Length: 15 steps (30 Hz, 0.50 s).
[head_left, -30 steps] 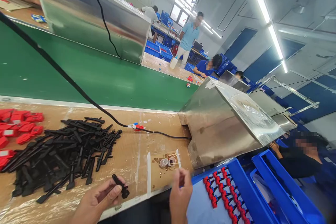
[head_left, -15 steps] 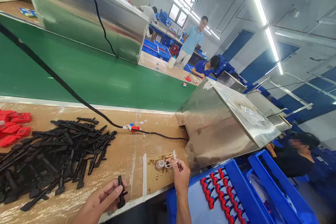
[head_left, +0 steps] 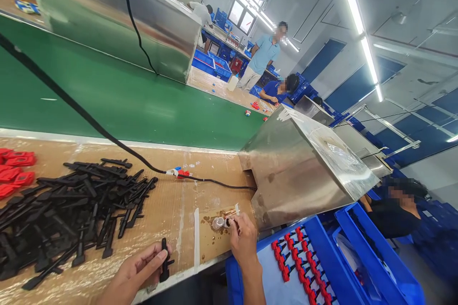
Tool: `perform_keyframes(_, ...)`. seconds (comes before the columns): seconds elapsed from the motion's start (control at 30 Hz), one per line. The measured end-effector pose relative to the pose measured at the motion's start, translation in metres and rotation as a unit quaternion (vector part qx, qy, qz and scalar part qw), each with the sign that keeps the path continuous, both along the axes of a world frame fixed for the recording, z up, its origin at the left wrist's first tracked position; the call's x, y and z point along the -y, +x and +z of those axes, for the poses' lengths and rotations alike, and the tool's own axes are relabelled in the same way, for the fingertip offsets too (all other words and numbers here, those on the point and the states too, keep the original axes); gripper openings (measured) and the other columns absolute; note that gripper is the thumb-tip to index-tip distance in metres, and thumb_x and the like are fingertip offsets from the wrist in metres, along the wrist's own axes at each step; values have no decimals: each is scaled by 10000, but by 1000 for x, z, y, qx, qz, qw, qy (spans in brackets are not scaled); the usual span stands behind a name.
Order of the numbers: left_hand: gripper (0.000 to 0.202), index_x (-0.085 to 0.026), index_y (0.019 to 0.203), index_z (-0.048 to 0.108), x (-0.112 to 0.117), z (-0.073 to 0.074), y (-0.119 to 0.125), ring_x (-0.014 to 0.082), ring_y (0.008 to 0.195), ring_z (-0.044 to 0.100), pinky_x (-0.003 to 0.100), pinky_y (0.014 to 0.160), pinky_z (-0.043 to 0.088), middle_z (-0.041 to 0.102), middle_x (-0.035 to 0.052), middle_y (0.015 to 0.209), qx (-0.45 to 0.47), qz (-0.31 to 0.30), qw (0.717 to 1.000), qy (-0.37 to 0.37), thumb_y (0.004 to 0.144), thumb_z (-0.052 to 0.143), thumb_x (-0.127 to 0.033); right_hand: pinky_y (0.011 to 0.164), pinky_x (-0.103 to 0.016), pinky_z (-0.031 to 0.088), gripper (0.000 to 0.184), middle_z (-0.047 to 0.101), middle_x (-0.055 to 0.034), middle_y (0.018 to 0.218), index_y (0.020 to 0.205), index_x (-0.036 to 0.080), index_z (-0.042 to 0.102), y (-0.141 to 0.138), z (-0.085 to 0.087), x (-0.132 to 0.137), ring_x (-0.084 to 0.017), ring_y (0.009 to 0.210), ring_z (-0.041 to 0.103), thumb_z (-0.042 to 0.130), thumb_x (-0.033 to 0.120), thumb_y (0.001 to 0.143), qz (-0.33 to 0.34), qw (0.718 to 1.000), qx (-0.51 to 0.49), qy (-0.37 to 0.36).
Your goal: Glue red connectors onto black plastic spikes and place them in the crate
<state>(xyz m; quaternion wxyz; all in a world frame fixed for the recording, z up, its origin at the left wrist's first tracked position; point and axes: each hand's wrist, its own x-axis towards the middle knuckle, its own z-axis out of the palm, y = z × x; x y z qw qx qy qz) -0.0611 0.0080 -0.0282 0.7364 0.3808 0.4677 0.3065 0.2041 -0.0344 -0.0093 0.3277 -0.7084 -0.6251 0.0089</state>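
Note:
My left hand grips a black plastic rod-shaped part with a short side peg, held nearly upright over the table's front edge. My right hand is closed in a pinch at the small clear cups; what lies between its fingertips is hidden. Around the cups the board has wet brown spots, and thin sticks lie just behind them. A big heap of similar black plastic parts covers the table to the left of my hands.
Red plastic parts lie at the far left. A black cable crosses to a metal box. Behind runs a green conveyor belt. Blue crates at right hold red-and-black pieces. Other people sit and stand farther off.
My right hand has moved slightly left and down, its fingertips now at the cup. My left hand still holds the black part in nearly the same place.

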Motion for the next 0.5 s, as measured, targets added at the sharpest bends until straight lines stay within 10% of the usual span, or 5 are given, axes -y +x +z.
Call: perform_keyframes(0.5, 675, -245, 718, 770, -5, -16, 2, 221, 620, 479, 338, 615, 437, 573, 2, 655, 22, 11, 1000, 4, 542, 755, -897, 730, -276, 534, 387, 750, -82, 940, 1152, 254, 801, 4, 5, 10, -195, 815, 706, 425, 224, 1066, -6, 999, 38, -9)
